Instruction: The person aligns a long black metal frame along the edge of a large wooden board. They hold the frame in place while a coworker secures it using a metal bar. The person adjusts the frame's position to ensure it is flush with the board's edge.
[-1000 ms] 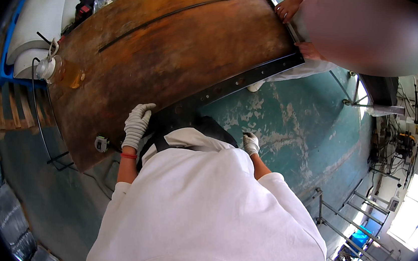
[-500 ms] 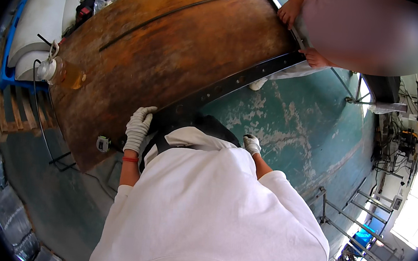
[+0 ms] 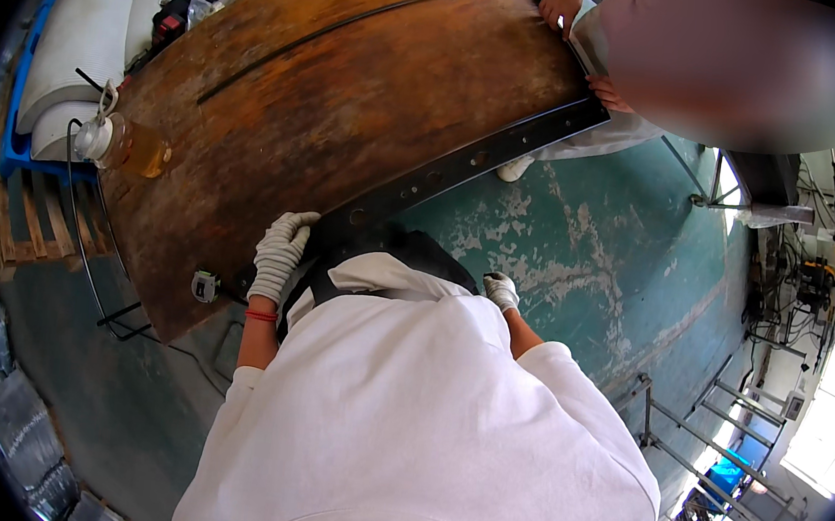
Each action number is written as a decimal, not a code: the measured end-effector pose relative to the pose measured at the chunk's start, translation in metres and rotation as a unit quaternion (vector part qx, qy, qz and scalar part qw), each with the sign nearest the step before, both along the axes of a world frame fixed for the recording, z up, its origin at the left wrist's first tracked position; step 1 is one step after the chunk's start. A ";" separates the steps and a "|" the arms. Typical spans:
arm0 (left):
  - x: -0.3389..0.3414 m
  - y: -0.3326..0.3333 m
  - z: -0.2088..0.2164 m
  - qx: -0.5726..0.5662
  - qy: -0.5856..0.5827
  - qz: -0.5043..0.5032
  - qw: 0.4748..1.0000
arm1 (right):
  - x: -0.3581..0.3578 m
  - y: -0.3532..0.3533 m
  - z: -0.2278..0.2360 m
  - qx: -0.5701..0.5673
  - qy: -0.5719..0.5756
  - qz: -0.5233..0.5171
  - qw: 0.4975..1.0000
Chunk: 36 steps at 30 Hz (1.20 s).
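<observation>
A long black metal bar with holes [image 3: 436, 177] runs along the near edge of the rust-brown table [image 3: 352, 104]. My left hand [image 3: 281, 252], in a white knit glove, is closed on the bar's near end. My right hand [image 3: 502, 292], gloved too, is curled beside my waist, away from the table. Something dark shows at its fingertips, too small to name. A co-worker's bare hands [image 3: 561, 9] are at the far right corner, by a second metal bar [image 3: 584, 61] along the right edge. A thin dark strip [image 3: 361, 16] lies across the tabletop.
A jug of amber liquid [image 3: 137, 148] stands on the table's left side. A tape measure [image 3: 205, 286] lies near the left front corner. White rolls [image 3: 77, 37] rest in a blue crate above a wooden pallet [image 3: 39, 219]. Metal frames [image 3: 712, 440] stand at right.
The co-worker's hands have shifted left along the far right corner. My left hand has moved slightly right, and my right hand is slightly lower.
</observation>
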State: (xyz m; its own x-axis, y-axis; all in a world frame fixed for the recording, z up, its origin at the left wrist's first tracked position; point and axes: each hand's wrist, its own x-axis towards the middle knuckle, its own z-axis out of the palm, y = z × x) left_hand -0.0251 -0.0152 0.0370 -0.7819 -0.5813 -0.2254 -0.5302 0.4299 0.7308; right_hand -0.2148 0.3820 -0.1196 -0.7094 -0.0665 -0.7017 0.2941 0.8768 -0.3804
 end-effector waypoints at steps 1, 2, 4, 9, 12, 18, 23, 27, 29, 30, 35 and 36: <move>0.000 0.000 -0.002 -0.003 0.001 -0.001 1.000 | -0.001 0.000 0.000 0.002 0.002 0.005 1.000; 0.001 -0.001 -0.003 -0.006 0.001 -0.002 1.000 | -0.001 -0.001 0.001 0.004 0.003 0.010 1.000; 0.001 -0.001 -0.006 -0.011 -0.001 -0.003 1.000 | -0.002 -0.004 0.003 0.008 0.005 0.016 1.000; 0.000 -0.002 -0.004 -0.001 -0.002 -0.007 1.000 | -0.006 -0.008 0.001 0.018 0.005 0.027 0.999; 0.000 -0.002 -0.003 -0.018 0.002 -0.007 1.000 | -0.006 -0.017 0.017 0.004 -0.004 0.022 1.000; -0.002 -0.001 -0.004 -0.047 -0.001 -0.039 0.998 | -0.022 -0.031 0.015 -0.023 0.107 -0.001 0.994; 0.002 0.002 -0.013 -0.068 -0.005 -0.064 0.996 | -0.057 -0.084 0.061 -0.093 0.195 0.040 0.976; 0.002 0.004 -0.014 -0.073 -0.008 -0.066 0.995 | -0.063 -0.108 0.071 -0.130 0.242 0.080 0.958; 0.004 0.002 -0.018 -0.069 0.000 -0.060 0.996 | -0.063 -0.114 0.080 -0.135 0.211 0.087 0.964; 0.003 0.000 -0.016 -0.075 -0.008 -0.049 0.996 | -0.058 -0.117 0.082 -0.139 0.192 0.090 0.967; 0.017 -0.016 -0.017 -0.095 -0.040 0.017 0.994 | -0.050 -0.107 0.069 -0.166 0.173 0.088 0.967; 0.020 -0.019 -0.016 -0.092 -0.040 0.029 0.994 | -0.050 -0.104 0.066 -0.154 0.178 0.100 0.967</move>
